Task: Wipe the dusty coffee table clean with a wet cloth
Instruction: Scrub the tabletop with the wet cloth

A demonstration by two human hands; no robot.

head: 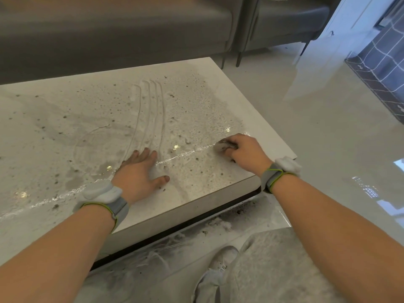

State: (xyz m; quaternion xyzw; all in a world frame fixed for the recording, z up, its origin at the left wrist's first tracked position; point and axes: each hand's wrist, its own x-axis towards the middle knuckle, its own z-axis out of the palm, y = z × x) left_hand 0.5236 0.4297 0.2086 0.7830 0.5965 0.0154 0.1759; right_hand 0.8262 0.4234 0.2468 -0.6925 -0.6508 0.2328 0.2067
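The right hand (242,149) has its grip clamped around a bunched wet cloth (223,147), soft, limp and best held balled, pressed on the dusty counter (87,119) near its right edge, while the left hand (137,171) rests flat, fingers spread.

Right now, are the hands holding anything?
The right hand grips a bunched cloth from above. The left hand lies flat on the table, holding nothing.
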